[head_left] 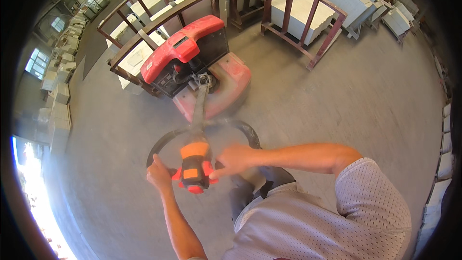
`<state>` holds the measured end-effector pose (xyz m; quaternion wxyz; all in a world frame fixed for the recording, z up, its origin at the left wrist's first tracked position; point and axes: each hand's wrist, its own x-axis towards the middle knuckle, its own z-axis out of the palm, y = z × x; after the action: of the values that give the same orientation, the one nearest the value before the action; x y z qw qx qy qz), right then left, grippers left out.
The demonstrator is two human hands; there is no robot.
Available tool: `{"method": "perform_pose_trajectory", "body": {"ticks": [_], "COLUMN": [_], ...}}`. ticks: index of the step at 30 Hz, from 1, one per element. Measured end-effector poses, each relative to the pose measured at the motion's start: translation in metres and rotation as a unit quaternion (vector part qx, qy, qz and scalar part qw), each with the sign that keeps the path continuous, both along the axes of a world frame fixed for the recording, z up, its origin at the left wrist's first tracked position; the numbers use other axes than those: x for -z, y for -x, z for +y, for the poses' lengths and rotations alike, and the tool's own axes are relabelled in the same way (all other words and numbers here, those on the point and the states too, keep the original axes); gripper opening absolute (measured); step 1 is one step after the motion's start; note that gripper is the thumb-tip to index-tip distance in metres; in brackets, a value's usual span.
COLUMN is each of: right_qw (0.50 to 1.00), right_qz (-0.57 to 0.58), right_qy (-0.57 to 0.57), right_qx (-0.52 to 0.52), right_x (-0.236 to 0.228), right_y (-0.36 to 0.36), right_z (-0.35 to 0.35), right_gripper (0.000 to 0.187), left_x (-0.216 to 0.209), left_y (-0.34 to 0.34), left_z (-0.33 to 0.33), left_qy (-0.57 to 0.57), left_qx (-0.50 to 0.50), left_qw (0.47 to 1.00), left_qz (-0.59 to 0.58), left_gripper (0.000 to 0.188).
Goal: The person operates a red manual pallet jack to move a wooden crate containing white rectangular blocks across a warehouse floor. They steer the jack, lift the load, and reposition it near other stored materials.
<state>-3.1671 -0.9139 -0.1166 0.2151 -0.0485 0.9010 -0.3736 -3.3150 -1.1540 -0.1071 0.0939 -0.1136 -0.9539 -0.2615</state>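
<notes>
A red electric pallet truck [231, 71] stands in front of me, its tiller arm [199, 107] slanting back toward my body. At the near end is a control head [194, 168] in black and orange with red levers on both sides, set inside a black loop-shaped tiller handle [165, 138]. My left hand [160, 173] is closed around the left part of that handle. On the other side my right hand [237, 159] is closed at the right grip, slightly blurred, its thumb reaching to the red lever. My right wrist and hand cover part of the loop.
Brown metal racks [313, 60] holding pale stone slabs [301, 15] stand ahead and to the right, another rack [115, 62] right behind the truck. Stacked pale blocks [60, 115] line the left wall, near a bright opening [36, 188]. More slabs [440, 192] edge the far right.
</notes>
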Motion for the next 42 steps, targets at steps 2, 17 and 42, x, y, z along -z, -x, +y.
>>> {"method": "perform_pose_trajectory", "body": {"ticks": [2, 17, 42], "right_qw": [1.0, 0.998, 0.998], "right_qz": [0.01, -0.011, 0.0], "right_qy": [0.026, 0.017, -0.058], "right_qx": [0.003, 0.053, 0.017], "right_x": [-0.003, -0.049, -0.064], "right_y": [-0.001, -0.038, -0.039], "right_z": [-0.006, -0.094, -0.125], "right_gripper": [0.078, 0.121, 0.124], "left_x": [-0.001, 0.018, -0.001], "left_y": [0.0, -0.023, -0.03], "left_z": [-0.005, -0.097, -0.114], "left_qy": [0.008, 0.001, -0.083], "left_qx": [-0.015, 0.006, -0.016], "left_qw": [1.0, 0.981, 0.976], "left_qz": [0.001, 0.196, 0.202], "left_gripper": [0.068, 0.051, 0.049]}}
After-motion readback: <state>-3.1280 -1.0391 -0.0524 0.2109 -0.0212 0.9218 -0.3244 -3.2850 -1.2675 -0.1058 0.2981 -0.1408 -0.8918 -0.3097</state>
